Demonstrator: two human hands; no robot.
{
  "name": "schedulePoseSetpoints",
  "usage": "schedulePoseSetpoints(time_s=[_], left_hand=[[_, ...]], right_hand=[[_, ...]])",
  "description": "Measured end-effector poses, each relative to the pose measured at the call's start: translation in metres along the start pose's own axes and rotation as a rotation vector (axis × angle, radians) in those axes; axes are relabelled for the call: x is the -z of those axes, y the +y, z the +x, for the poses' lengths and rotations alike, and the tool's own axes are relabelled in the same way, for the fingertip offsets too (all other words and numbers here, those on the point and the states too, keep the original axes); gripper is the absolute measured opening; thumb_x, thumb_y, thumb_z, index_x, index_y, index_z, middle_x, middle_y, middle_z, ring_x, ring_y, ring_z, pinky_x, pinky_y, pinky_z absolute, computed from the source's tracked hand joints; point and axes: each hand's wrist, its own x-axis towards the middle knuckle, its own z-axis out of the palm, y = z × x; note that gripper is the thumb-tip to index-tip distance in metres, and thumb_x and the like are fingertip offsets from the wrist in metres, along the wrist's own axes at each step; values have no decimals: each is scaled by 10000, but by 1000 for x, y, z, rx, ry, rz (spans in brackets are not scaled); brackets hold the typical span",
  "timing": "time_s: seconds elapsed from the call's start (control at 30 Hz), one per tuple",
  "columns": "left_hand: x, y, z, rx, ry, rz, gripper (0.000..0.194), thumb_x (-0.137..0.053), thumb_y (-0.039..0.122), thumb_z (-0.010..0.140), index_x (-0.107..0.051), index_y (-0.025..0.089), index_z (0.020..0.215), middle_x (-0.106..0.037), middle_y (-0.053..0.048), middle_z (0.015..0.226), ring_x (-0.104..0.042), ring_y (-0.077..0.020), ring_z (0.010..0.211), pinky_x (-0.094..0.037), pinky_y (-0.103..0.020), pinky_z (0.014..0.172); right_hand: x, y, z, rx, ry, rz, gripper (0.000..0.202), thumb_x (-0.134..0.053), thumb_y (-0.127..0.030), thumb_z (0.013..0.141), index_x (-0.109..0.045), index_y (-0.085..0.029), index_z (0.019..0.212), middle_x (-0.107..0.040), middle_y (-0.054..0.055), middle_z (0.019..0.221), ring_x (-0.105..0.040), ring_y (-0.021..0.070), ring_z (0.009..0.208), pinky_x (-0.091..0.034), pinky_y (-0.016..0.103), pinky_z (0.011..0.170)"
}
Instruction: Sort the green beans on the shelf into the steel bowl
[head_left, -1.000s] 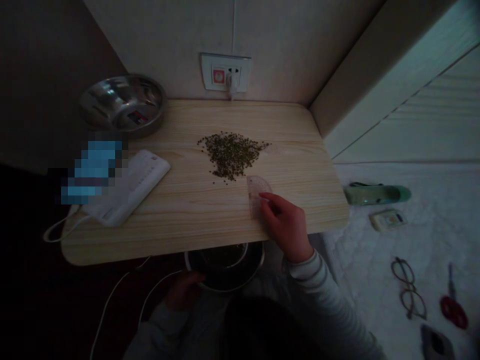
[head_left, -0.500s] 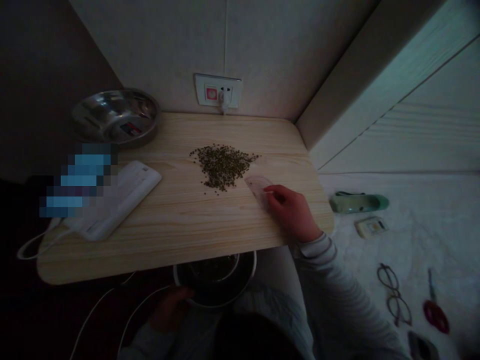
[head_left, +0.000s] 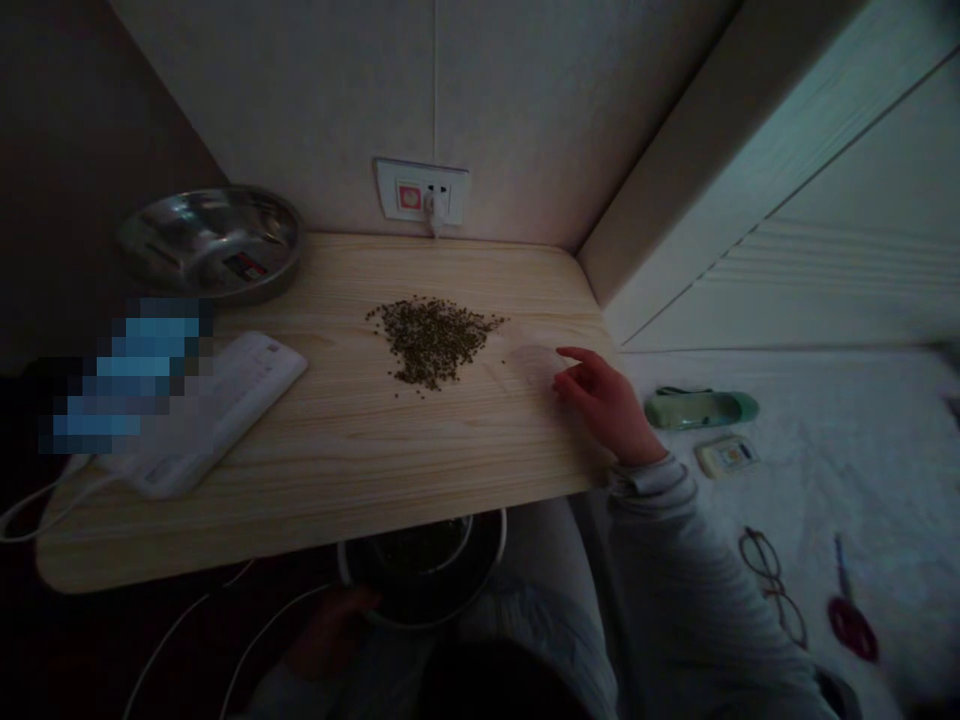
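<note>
My right hand (head_left: 600, 395) pinches a clear, half-round protractor (head_left: 536, 362), blurred by motion and hard to see against the wood. It hovers over or touches the table to the right of a pile of small dark green-brown beans (head_left: 431, 340). My left hand (head_left: 337, 620), dim in shadow, grips the left rim of a dark bowl with a pale edge (head_left: 420, 615). That bowl sits at my lap, partly under the table's front edge, with something dark and glinting inside.
On the wooden table (head_left: 360, 450) stand a steel basin (head_left: 217, 240) and a white power bank (head_left: 217, 420) with a cable beside a blurred-out screen. A wall socket (head_left: 421, 192) is behind. Right, on a white sheet, lie a green case (head_left: 701, 408), glasses (head_left: 772, 585) and red-handled scissors (head_left: 853, 628).
My right hand has moved right with the protractor, away from the beans. The whole view has shifted slightly. My left hand stays on the bowl.
</note>
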Motion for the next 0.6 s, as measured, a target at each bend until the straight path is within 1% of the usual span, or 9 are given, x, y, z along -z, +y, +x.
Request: schedulePoseSetpoints(time_s=[0.13, 0.23, 0.3, 0.37, 0.47, 0.6], left_hand=[[-5, 3, -4, -44, -24, 21, 130, -591, 82, 471, -672, 160, 536, -693, -53, 637, -613, -288, 780, -436, -392, 769], [-5, 4, -6, -55, -44, 47, 99, -585, 85, 474, -648, 160, 464, -671, -58, 552, -620, -281, 726, -435, -383, 757], [-5, 6, -8, -48, -39, 96, 102, -582, 91, 484, -634, 162, 432, -653, -61, 501, -621, -284, 681, -440, -396, 733], [-7, 7, -10, -40, -34, 111, 98, -582, 92, 487, -649, 159, 460, -663, -64, 522, -622, -283, 654, -445, -403, 715], [-10, 7, -13, -41, -44, 82, 108, -586, 91, 481, -668, 160, 496, -671, -63, 540, -623, -289, 688, -445, -400, 724], [-11, 5, -10, -58, -64, 63, 98, -593, 107, 473, -661, 177, 473, -678, -44, 555, -619, -299, 748, -437, -403, 764]], right_hand=[[0, 2, 1, 5, -1, -87, 342, -452, -264, 756, -449, -201, 1092, -562, -8, 645, -546, 128, 595, -444, 271, 593], [2, 3, 5, 50, 1, -155, 361, -435, -246, 767, -433, -199, 1125, -582, 6, 690, -556, 131, 615, -449, 274, 604], [6, 2, 10, 119, -11, -227, 362, -432, -229, 769, -439, -197, 1129, -600, 18, 738, -566, 138, 658, -450, 285, 638], [10, 0, 17, 201, -20, -310, 324, -428, -212, 772, -477, -195, 1092, -612, 28, 777, -572, 148, 704, -448, 296, 672], [13, -5, 28, 314, -15, -401, 245, -415, -189, 780, -538, -192, 992, -621, 44, 850, -575, 160, 769, -446, 296, 696], [9, -7, 38, 446, -19, -454, 203, -400, -173, 785, -566, -185, 900, -619, 57, 894, -572, 168, 812, -445, 295, 718]])
